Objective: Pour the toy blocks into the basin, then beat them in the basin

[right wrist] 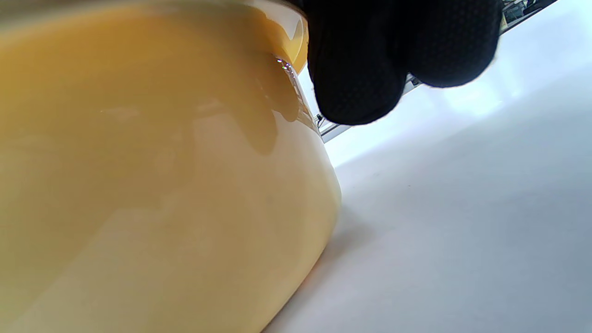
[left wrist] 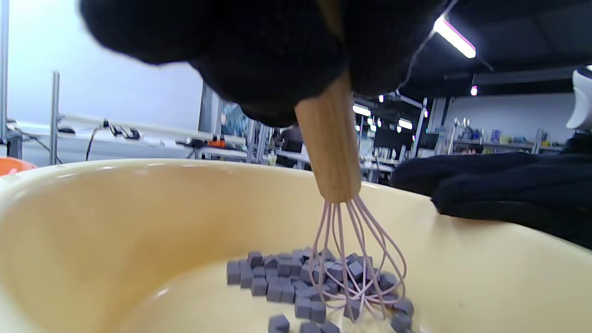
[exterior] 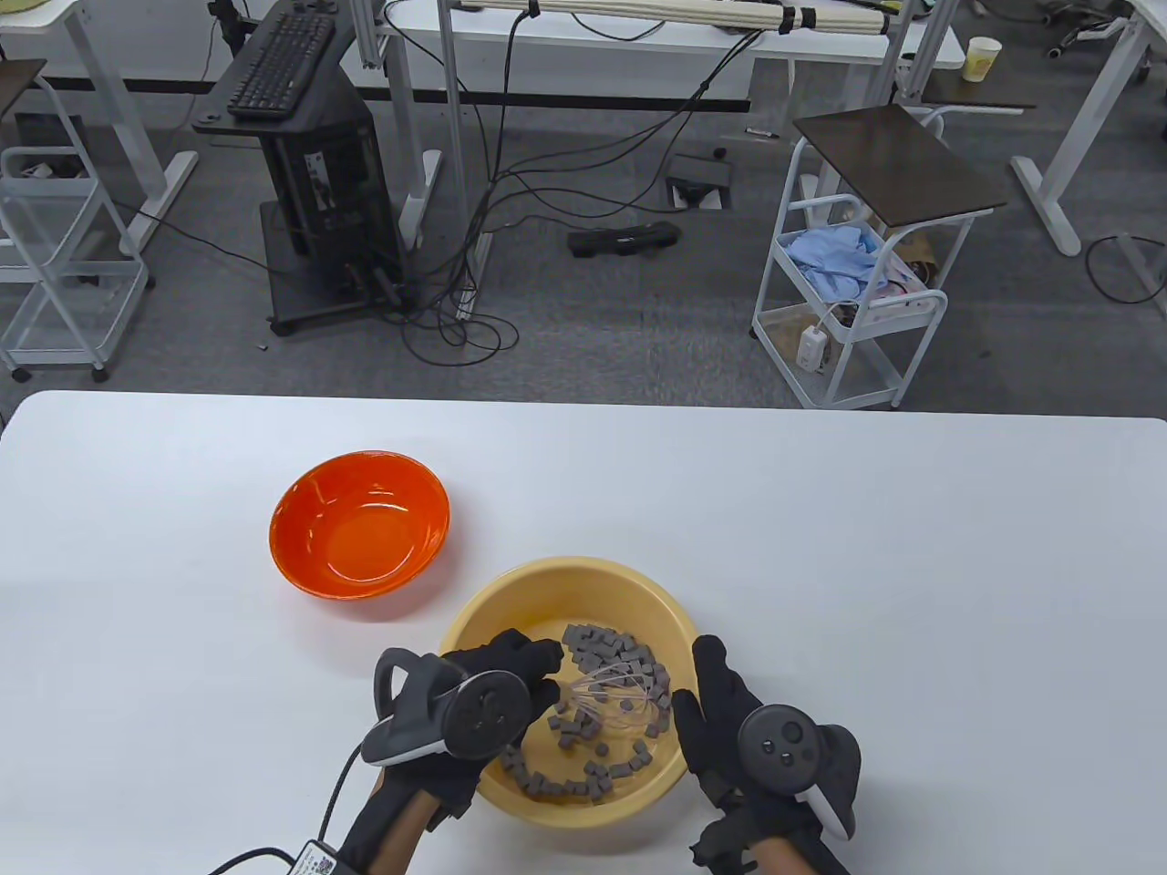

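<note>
The small grey toy cubes are already in the pale yellow plastic basin on the white counter, so it's beating time. The left hand is curled round the wooden handle of a pink-wired whisk, which runs down and slightly right into the pile. The right hand rests on the basin's right rim, fingers fairly straight. Thumb grip is hidden. The empty orange bowl sits well apart.
</note>
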{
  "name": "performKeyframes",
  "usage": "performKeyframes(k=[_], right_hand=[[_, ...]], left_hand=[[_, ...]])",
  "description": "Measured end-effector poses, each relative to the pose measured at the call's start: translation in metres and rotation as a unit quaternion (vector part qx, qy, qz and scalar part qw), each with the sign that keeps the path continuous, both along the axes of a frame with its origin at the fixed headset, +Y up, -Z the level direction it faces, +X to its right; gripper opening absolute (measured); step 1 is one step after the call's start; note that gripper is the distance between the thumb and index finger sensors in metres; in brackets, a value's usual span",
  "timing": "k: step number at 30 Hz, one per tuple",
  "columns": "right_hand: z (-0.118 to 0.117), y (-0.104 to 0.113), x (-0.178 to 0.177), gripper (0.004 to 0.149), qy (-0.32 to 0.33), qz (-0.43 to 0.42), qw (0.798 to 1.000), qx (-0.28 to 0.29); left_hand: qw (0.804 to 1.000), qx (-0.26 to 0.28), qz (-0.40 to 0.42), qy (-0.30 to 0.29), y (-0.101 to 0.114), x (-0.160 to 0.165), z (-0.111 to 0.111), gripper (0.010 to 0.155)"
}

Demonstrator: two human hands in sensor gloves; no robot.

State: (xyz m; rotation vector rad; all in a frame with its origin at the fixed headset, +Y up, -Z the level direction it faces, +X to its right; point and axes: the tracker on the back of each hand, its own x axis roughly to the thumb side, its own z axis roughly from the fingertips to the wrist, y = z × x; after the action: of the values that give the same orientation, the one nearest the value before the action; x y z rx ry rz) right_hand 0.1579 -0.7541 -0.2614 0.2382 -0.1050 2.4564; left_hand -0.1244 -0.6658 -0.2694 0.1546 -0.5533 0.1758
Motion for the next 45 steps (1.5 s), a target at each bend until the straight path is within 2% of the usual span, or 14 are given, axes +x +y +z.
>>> performKeyframes(k=[2, 11, 19, 23, 29, 39, 45], right_hand=[[0.0, 0.0, 0.0, 0.062, 0.0, -0.001, 1.0, 0.0], [0.0, 0.0, 0.0, 0.062, -0.001, -0.002, 1.0, -0.001], [0.0, 0.0, 0.0, 0.062, -0.001, -0.002, 1.0, -0.003], [-0.001, 0.0, 0.0, 0.062, 0.0, -0.001, 1.0, -0.003], [-0.001, 0.0, 0.0, 0.062, 0.003, 0.0, 1.0, -0.003], [-0.001, 0.0, 0.0, 0.062, 0.002, 0.0, 1.0, -0.003], [-0.001, -0.001, -0.001, 0.062, 0.002, -0.002, 1.0, -0.004]], left_hand=[[0.999, 0.034, 0.009, 0.006, -0.006, -0.003, 0.003, 0.043], [0.992, 0.111, -0.037, 0.055, -0.011, -0.003, 0.013, 0.043], [0.986, 0.131, -0.071, 0.079, -0.006, -0.003, 0.017, 0.043], [0.98, 0.108, -0.118, 0.116, 0.007, -0.003, 0.02, 0.041], [0.98, 0.087, -0.13, 0.125, 0.018, -0.005, 0.022, 0.042], [0.971, 0.062, -0.181, 0.141, 0.033, -0.008, 0.03, 0.035], [0.975, 0.022, -0.176, 0.137, 0.046, -0.018, 0.035, 0.036]])
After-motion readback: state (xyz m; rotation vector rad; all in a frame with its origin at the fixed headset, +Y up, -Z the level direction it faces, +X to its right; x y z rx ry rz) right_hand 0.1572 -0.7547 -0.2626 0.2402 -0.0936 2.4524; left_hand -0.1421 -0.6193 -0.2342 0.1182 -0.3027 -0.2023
